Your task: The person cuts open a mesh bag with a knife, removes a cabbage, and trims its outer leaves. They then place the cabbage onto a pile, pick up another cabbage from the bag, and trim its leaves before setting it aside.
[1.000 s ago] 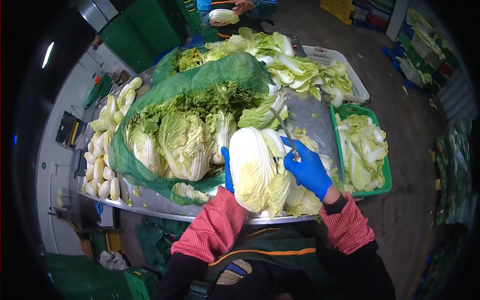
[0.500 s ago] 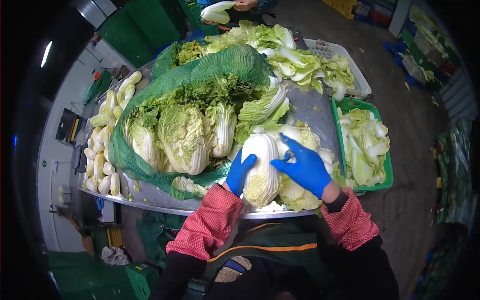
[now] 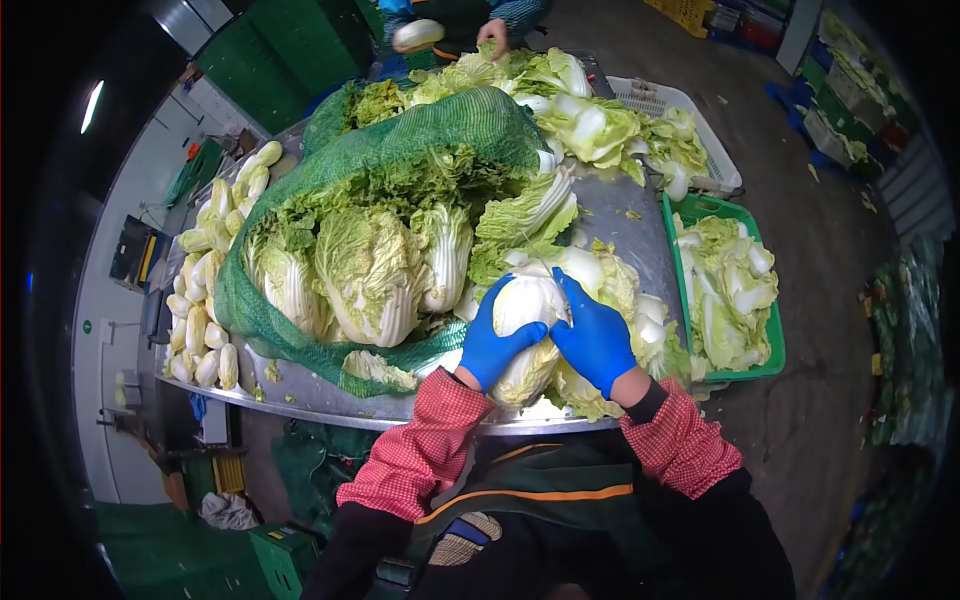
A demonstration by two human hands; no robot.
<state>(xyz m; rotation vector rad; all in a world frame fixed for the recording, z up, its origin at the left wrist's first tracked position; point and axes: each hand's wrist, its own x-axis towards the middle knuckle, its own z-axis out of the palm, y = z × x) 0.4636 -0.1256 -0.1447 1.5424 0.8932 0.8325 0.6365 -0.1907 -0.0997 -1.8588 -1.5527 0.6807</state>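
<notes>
Both hands have closed in: left hand (image 3: 497,343) and right hand (image 3: 592,337) now clasp the trimmed cabbage (image 3: 527,325) just right of the green net sack (image 3: 440,125). Probably heavy, slick-leaved; best cradled underneath.

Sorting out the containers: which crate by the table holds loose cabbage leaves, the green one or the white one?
The green crate at the table's right edge: it is heaped with leaves. The white crate behind it shows mostly bare mesh.
</notes>
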